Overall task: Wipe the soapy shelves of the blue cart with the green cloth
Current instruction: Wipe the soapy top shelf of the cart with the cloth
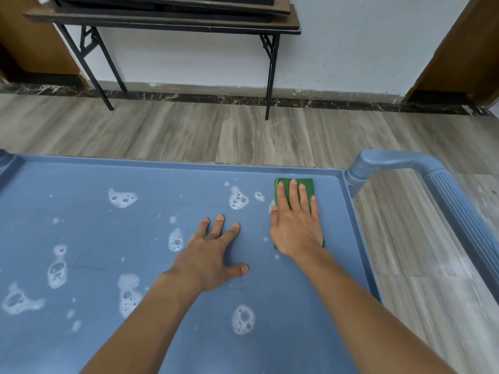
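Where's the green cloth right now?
In the head view, the green cloth lies flat under the right hand at the shelf's far right corner, near the cart handle.

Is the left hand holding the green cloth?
No, the left hand lies flat on the shelf; the right hand presses the green cloth.

One head-worn wide-angle view looks forward and down, close above the cart's top shelf (pixel 81 238) filling the lower frame; floor (pixel 189 130) and wall (pixel 189 58) lie across the upper frame.

a dark folding table (pixel 167 21) with black metal legs stands against the white wall (pixel 351 44), on grey wood-grain flooring (pixel 216 130), brown wooden panels at both sides.
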The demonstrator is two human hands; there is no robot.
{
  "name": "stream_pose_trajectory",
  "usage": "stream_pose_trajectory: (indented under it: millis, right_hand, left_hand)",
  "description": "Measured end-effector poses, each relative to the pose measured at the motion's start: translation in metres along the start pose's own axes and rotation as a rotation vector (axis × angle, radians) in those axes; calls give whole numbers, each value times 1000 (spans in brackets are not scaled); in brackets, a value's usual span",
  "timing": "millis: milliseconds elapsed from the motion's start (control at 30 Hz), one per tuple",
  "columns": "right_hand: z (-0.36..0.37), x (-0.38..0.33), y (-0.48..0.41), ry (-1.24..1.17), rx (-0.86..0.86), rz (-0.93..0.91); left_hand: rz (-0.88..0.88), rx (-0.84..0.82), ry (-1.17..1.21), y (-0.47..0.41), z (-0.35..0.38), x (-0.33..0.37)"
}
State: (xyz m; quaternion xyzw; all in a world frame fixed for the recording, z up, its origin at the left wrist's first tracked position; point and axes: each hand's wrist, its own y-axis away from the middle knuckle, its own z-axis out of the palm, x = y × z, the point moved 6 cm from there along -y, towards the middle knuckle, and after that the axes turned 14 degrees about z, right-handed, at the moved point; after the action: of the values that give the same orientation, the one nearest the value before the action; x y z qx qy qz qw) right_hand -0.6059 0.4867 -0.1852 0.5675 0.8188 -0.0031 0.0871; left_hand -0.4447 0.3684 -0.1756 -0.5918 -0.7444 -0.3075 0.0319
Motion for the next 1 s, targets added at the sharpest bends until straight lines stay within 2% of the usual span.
stream_pose_trajectory:
  millis: [300, 467, 600, 800, 933, 1000]
  right_hand:
    - [6, 10, 133, -21, 10, 11]
    - [5, 27, 228, -34, 212, 8]
    - [13, 37, 274, 104, 342, 11]
    - [4, 35, 275, 48, 290, 33]
    - [0, 32, 240, -74, 139, 3]
    - [2, 31, 201, -54, 57, 15]
  left_hand:
    - [-2, -57, -33, 3, -6, 3]
    - [11, -65, -52, 4, -7, 2]
    - [27, -77, -86, 5, -10, 3]
    - [44, -55, -102, 5, -8, 1]
    - [55, -33, -109, 3, -8, -1]
    - [62, -27, -103, 3, -8, -1]
